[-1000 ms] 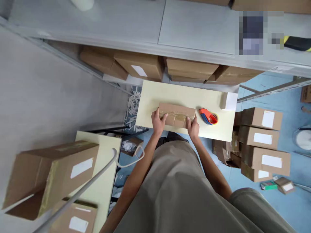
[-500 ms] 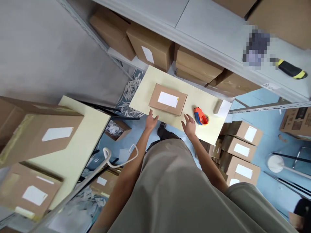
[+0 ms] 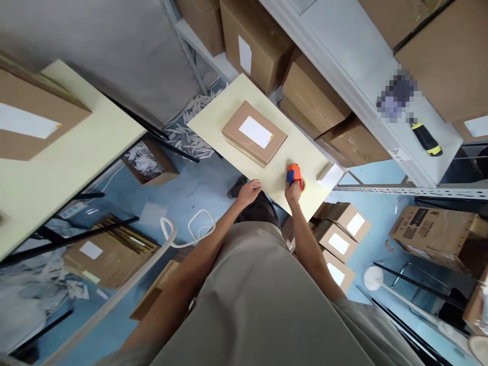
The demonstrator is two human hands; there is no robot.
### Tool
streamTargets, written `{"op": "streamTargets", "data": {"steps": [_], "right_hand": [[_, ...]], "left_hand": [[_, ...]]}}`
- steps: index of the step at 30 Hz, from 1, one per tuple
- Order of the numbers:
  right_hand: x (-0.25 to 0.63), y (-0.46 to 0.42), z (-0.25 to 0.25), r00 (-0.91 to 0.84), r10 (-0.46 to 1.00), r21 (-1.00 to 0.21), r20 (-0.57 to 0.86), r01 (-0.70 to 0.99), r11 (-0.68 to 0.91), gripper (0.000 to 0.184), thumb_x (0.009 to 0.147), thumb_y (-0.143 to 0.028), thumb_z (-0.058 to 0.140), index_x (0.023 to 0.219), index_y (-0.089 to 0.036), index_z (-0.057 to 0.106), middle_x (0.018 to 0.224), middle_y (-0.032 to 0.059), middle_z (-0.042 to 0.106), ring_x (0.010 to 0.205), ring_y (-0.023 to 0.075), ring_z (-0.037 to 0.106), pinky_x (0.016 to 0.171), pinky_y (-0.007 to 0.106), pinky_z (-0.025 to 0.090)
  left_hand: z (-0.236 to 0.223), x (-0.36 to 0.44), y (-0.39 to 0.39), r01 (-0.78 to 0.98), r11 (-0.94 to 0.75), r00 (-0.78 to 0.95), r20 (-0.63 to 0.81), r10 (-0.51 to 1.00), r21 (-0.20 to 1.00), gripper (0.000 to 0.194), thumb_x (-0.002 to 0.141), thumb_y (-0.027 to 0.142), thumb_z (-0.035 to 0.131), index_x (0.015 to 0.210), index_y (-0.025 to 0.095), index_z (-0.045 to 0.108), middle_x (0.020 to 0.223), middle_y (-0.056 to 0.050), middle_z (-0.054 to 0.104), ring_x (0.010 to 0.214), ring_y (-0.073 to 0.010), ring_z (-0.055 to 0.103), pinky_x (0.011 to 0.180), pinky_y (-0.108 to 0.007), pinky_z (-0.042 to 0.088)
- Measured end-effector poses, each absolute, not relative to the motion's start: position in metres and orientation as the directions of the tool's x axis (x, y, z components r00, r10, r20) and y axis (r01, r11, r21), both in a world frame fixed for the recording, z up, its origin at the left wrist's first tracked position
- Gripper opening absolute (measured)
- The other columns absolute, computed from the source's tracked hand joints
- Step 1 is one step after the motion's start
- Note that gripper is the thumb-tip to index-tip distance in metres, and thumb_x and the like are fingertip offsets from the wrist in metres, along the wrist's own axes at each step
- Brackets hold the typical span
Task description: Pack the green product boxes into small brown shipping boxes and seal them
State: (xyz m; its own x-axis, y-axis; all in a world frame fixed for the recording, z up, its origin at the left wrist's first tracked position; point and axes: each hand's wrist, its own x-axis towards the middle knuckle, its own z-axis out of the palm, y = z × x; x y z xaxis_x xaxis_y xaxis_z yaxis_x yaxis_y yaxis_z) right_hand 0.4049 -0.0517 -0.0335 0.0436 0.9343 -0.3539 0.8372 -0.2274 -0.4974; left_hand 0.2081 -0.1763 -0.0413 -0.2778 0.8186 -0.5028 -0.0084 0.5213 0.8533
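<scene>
Right now, I'd call this the step of taking hold of the tape dispenser (image 3: 295, 174): my right hand (image 3: 293, 192) has its fingers closed on the end facing me, over the right-hand part of the table (image 3: 208, 114), close to the near edge. Whether the tool rests on the surface or is slightly raised, I can't tell from here. My left hand (image 3: 250, 192) is at the near edge, fingers loosely bent and closed on nothing I can see.

The carton (image 3: 254, 133) lies label up on the left half, between near and far edges, touched by neither hand. As I judge it, the next move calls for a secure right-hand grip and clearance from the white box (image 3: 330, 174) beside the right edge.
</scene>
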Motion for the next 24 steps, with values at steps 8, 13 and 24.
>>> {"op": "streamTargets", "data": {"steps": [8, 13, 24], "right_hand": [[0.408, -0.129, -0.006, -0.338, 0.821, -0.885, -0.459, 0.099, -0.454, 0.042, 0.086, -0.06, 0.076, 0.105, -0.023, 0.067, 0.105, 0.0069, 0.08, 0.103, 0.0254, 0.073, 0.101, 0.042, 0.059], [0.401, -0.149, 0.001, -0.332, 0.78, -0.818, -0.531, -0.041, -0.574, 0.045, 0.083, -0.058, 0.082, 0.108, -0.023, 0.069, 0.107, 0.0069, 0.083, 0.113, 0.0277, 0.075, 0.106, 0.043, 0.058], [0.447, -0.149, 0.022, -0.567, 0.563, -0.799, -0.601, 0.428, -0.422, 0.05, 0.089, -0.062, 0.076, 0.118, -0.024, 0.063, 0.109, 0.0082, 0.081, 0.103, 0.0262, 0.078, 0.097, 0.043, 0.063]], "left_hand": [[-0.003, 0.248, -0.193, 0.068, 0.397, -0.239, -0.371, 0.897, 0.915, 0.016, 0.093, 0.029, 0.075, 0.107, 0.02, 0.075, 0.108, -0.009, 0.084, 0.1, -0.0241, 0.08, 0.098, -0.039, 0.064], [0.0, 0.242, -0.2, 0.104, 0.387, -0.16, -0.369, 0.916, 0.916, 0.019, 0.092, 0.034, 0.075, 0.106, 0.02, 0.078, 0.106, -0.008, 0.083, 0.095, -0.023, 0.077, 0.093, -0.039, 0.063], [0.007, 0.203, -0.177, -0.232, 0.514, -0.094, -0.545, 0.833, 0.826, 0.06, 0.086, 0.076, 0.077, 0.106, 0.02, 0.084, 0.112, -0.011, 0.084, 0.107, -0.0284, 0.075, 0.088, -0.037, 0.061]]}}
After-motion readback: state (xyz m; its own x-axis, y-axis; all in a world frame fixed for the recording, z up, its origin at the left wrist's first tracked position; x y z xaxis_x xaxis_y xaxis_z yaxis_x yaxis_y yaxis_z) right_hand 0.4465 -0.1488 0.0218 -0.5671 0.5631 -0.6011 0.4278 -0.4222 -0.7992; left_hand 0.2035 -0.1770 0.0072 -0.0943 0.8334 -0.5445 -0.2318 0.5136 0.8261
